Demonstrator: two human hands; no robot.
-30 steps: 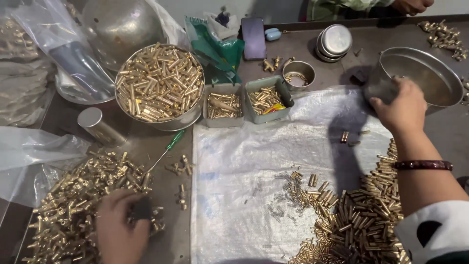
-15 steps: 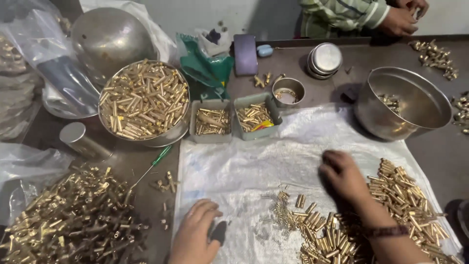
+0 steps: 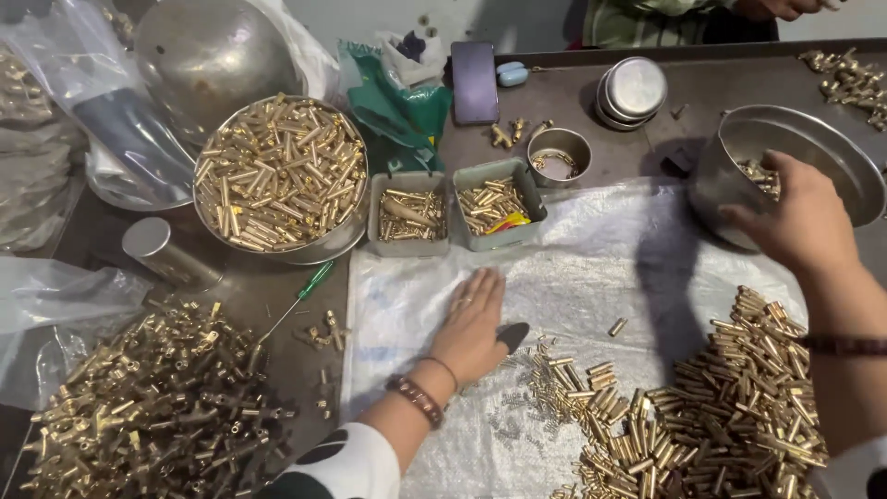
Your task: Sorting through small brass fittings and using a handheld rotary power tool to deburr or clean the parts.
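Note:
My left hand [image 3: 471, 323] lies flat, fingers apart, on a white woven sheet [image 3: 573, 249]. A small dark piece [image 3: 512, 334] sits against its thumb. To its right a heap of short brass tubes [image 3: 721, 416] covers the sheet's near right part. My right hand [image 3: 799, 222] hovers over the near rim of a round steel bowl [image 3: 813, 148] that holds a few brass pieces. Its fingers curl downward and its back faces me, so what it holds is hidden.
A big steel bowl [image 3: 282, 176] full of brass tubes, two small grey trays [image 3: 408, 214] [image 3: 490, 203] and a small metal cup [image 3: 559, 152] stand behind the sheet. More brass [image 3: 157, 407] lies at near left beside a green screwdriver [image 3: 300, 296]. Another person [image 3: 684, 14] sits across.
My right hand went from the bowl to the brass heap and is back at the bowl. My left hand moved right onto the sheet and flattened out.

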